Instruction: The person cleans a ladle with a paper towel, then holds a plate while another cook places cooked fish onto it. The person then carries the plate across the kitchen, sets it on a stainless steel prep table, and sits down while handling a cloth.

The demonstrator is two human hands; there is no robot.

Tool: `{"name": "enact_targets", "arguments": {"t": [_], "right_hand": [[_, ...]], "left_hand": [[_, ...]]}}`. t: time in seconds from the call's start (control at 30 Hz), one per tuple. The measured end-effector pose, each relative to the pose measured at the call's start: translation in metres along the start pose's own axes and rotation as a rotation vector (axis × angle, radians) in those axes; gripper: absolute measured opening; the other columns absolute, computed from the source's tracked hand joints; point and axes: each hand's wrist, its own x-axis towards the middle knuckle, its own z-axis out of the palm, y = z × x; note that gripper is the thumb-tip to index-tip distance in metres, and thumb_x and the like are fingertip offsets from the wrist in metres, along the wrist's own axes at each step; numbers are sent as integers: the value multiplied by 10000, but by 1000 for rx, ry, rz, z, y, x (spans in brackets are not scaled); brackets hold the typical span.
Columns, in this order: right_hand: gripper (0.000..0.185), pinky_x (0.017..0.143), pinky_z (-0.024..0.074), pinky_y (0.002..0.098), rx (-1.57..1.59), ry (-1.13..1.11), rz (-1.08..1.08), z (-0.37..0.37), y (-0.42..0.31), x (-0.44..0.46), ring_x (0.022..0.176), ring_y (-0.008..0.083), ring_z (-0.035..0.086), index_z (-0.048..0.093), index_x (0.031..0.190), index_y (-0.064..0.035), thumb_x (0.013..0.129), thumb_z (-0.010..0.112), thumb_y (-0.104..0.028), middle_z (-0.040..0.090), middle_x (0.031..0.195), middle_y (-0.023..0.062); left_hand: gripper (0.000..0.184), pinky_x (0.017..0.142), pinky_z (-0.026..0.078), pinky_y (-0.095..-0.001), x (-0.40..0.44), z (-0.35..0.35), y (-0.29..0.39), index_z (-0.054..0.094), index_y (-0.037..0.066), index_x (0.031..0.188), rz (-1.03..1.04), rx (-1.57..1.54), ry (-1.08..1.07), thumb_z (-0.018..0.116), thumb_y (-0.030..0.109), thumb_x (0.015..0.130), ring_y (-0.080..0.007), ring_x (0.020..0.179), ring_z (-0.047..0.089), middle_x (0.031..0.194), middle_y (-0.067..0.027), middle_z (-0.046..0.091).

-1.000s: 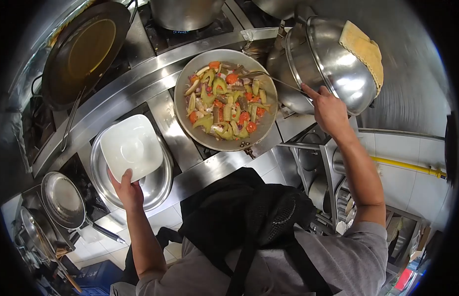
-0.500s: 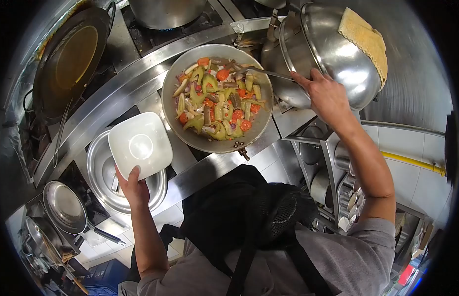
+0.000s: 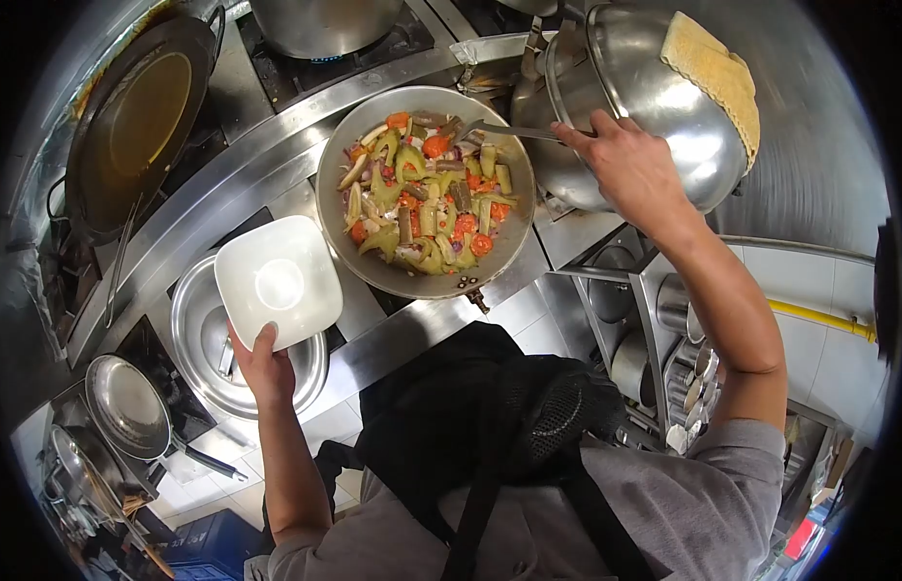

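My left hand grips the near edge of a white square bowl, thumb on the rim. The bowl's inside faces up and holds nothing. It hangs over a steel basin just left of a large pan. Cut vegetables fill the pan: green slices, orange rounds, brown-purple pieces. My right hand is closed around the handle of a metal spoon, whose head lies among the vegetables at the pan's upper right; its exact shape is partly hidden.
A big steel bowl with a yellow cloth on it stands right of the pan. At left are an oily wok, tongs and a frying pan. A pot sits over a lit burner at the back.
My right hand has shifted slightly left and up, and the spoon's head now shows more above the vegetables. The white bowl has moved a touch right and up in my left hand.
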Motion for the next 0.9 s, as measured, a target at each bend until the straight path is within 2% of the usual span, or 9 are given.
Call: {"name": "enact_targets", "arguments": {"t": [0.23, 0.3, 0.43, 0.6, 0.73, 0.83, 0.9], "right_hand": [[429, 667, 584, 361, 2, -6, -28, -1, 0, 0, 874, 253, 690, 629, 1302, -257, 913, 507, -124, 602, 996, 56], [507, 682, 569, 373, -15, -62, -39, -6, 6, -6, 847, 251, 659, 623, 1312, -279, 849, 542, -88, 579, 930, 54], [517, 665, 565, 367, -109, -164, -79, -25, 15, -14, 857, 247, 660, 624, 1309, -282, 838, 554, -81, 594, 938, 50], [539, 664, 568, 372, -10, -44, 12, -25, 6, -10, 873, 240, 654, 629, 1304, -288, 820, 563, -61, 593, 942, 47], [562, 667, 569, 370, 59, 29, -12, -17, -5, -6, 870, 240, 640, 631, 1307, -294, 810, 560, -43, 576, 923, 45], [465, 655, 576, 357, 28, 19, -50, -16, -13, -4, 888, 228, 667, 634, 1297, -280, 877, 525, -113, 590, 977, 47], [581, 681, 568, 359, 60, 64, -61, -13, -17, -4, 859, 236, 625, 635, 1312, -303, 807, 554, -30, 552, 934, 40]], "left_hand": [[585, 1016, 471, -338, -1, 0, 3, 377, 18, 1404, -7, -12, 0, 586, 52, 858, -224, 1212, 552, 1336, -137, 517], [588, 1025, 464, -345, -2, -3, 2, 376, 17, 1405, -21, -26, 3, 587, 49, 857, -227, 1219, 547, 1339, -139, 515], [588, 1034, 454, -349, 0, -4, 4, 377, 17, 1404, -20, -25, -18, 591, 56, 858, -226, 1224, 542, 1339, -136, 515], [570, 1015, 447, -332, 3, 1, 5, 394, 18, 1380, -15, -9, -7, 598, 72, 849, -209, 1197, 547, 1315, -125, 524], [551, 1002, 443, -323, 5, 1, 6, 406, 21, 1362, -19, 3, -24, 592, 70, 845, -201, 1174, 551, 1295, -120, 528], [552, 1014, 428, -332, 5, 2, 6, 411, 26, 1354, -26, 17, -12, 603, 92, 840, -206, 1175, 542, 1283, -122, 528], [612, 974, 490, -367, 9, -5, 0, 380, 19, 1414, 0, 46, -33, 596, 85, 845, -254, 1185, 567, 1319, -143, 532]]}}
